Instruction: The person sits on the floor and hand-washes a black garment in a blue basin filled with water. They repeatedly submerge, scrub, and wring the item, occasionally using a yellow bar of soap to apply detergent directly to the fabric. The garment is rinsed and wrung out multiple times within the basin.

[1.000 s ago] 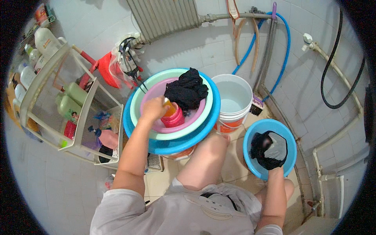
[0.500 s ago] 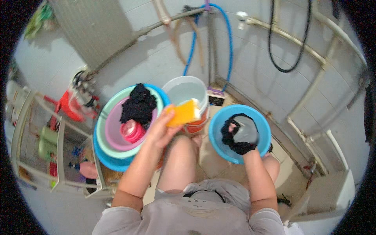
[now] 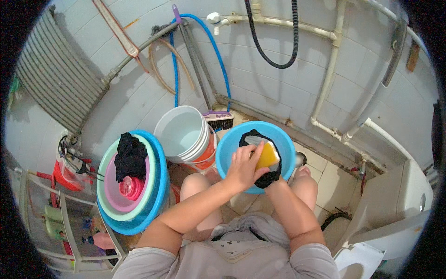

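Observation:
My left hand (image 3: 243, 167) is closed on a yellow block with a white edge (image 3: 267, 156), perhaps a scrub brush. It presses this down on a black garment with a grey inner panel (image 3: 268, 180), just over the blue basin (image 3: 226, 144). From the near side my right hand (image 3: 277, 185) reaches into the garment and holds it up; the cloth hides its fingers. A little water or shine inside the basin cannot be made out.
A white bucket of water (image 3: 183, 122) stands left of the basin. Further left, stacked basins (image 3: 160, 174) hold black cloth (image 3: 130, 157) and a pink container (image 3: 131, 188). A broom (image 3: 219, 120) leans by the wall. At lower right is a white toilet (image 3: 357, 262).
My left hand has brought the yellow block from beside the bucket rightward onto the garment. My right hand stays with the garment at the basin. The view has shifted to the right.

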### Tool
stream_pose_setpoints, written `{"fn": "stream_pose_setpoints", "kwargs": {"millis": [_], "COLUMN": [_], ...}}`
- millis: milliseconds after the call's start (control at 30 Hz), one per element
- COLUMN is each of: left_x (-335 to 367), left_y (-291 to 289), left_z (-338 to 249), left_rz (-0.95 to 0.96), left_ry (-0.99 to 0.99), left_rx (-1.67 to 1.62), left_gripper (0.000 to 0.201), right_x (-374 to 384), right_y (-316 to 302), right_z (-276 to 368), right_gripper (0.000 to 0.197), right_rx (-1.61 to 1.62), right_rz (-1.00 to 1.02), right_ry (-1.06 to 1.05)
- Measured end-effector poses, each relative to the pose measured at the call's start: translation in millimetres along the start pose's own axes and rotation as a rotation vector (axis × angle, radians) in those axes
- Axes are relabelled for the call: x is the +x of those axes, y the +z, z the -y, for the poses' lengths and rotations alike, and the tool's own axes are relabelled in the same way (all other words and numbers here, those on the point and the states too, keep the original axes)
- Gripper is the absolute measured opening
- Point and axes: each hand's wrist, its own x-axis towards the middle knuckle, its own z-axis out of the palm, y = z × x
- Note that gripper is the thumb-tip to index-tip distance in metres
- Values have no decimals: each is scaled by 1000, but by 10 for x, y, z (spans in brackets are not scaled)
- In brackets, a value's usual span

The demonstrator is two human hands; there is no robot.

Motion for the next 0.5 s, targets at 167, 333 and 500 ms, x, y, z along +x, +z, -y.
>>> {"fn": "stream_pose_setpoints", "kwargs": {"millis": [167, 333, 500], "left_x": [336, 286, 168], "left_y": [259, 388, 345], "left_z": [452, 443, 45], "left_rz": [17, 3, 22], "left_ry": [-147, -17, 17], "left_rx": [68, 66, 75], "left_gripper": [64, 58, 61], "right_x": [57, 42, 80], "right_y": [-33, -31, -82], "right_z": [-71, 3, 94], "right_gripper": [39, 40, 41], "right_rx": [49, 78, 42], "right_rz": [58, 105, 143], "right_ry": [-26, -17, 12]}}
